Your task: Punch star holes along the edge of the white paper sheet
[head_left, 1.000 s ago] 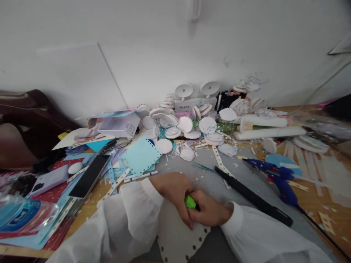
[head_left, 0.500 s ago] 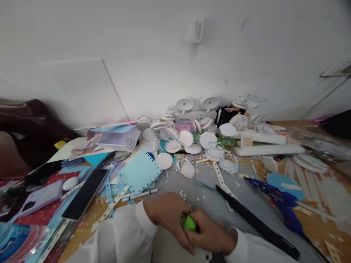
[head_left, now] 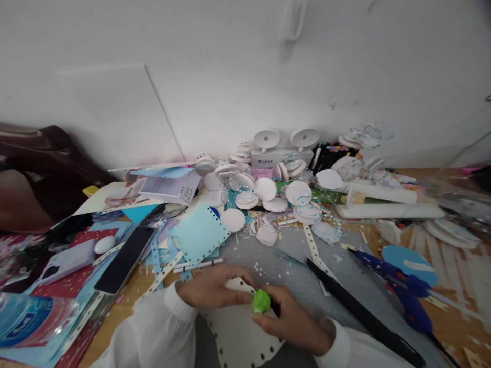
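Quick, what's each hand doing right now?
Left hand: on the white paper with holes along its edge; how firmly it grips cannot be told.
Right hand: closed, holding the small green tool.

The sheet [head_left: 242,331] is matt paper, the punch [head_left: 261,301] smooth plastic.

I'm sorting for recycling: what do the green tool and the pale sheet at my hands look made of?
Green tool: probably smooth plastic, from its bright, even colour. Pale sheet: likely matte paper or card, given no sheen and shapes punched along its edge.
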Motion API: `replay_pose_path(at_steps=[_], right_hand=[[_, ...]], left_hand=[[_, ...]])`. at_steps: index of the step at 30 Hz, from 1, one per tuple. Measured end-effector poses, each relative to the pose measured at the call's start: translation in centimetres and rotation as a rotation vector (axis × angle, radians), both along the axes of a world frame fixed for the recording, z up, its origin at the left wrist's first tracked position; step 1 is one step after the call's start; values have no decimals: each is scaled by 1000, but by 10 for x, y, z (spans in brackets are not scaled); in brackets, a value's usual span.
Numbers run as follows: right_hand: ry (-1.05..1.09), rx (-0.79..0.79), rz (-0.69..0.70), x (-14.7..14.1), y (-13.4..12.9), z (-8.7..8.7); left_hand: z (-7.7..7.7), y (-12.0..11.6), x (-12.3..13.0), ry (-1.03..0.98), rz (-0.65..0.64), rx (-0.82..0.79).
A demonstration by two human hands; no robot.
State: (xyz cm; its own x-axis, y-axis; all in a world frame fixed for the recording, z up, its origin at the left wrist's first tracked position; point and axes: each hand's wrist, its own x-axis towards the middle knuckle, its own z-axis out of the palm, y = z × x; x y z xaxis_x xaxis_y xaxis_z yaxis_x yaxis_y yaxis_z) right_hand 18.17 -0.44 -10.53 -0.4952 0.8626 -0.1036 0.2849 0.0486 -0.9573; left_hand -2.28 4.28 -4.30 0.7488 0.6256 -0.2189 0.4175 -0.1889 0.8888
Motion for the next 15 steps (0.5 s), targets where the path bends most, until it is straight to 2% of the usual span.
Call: replay_pose_path(at_steps=[5,10,12,15], right_hand=[[118,-4,-59,0,3,4],[298,-130,-58,8,10,2],[324,-169,-48,11,13,2],[307,-211,-59,13,16,4]], left_hand=[[-4,-19,0,36,226,80],[-12,-38,-3,-26,469,58],[-15,-43,-5,-45,509,10],[-16,-49,-9,-93,481,-118]])
